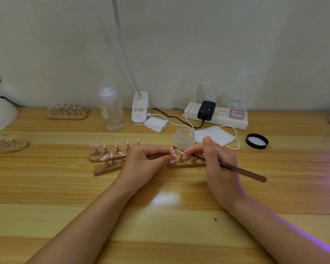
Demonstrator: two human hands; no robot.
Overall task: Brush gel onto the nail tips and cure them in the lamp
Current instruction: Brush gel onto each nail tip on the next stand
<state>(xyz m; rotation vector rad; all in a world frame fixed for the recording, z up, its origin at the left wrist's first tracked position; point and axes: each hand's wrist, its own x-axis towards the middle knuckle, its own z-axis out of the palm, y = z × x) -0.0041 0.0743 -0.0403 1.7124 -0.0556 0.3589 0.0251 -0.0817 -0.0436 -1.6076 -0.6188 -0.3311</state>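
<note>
Nail tip point(172, 151), pink with white dots, is pinched on its stand between the fingertips of the left hand point(141, 164), raised just above the nearest wooden holder strip point(187, 164). A brown brush point(236, 170) is gripped by the right hand point(220, 168), its bristle end touching that tip. An open gel jar point(184, 138) stands just behind the hands, and its black lid point(257, 141) lies well apart on the wooden table point(160, 225).

Bare wooden table point(160, 216) up front; farther back, nail-tip stands point(111, 159), gel jar point(184, 139) and power strip point(217, 116) crowding.
</note>
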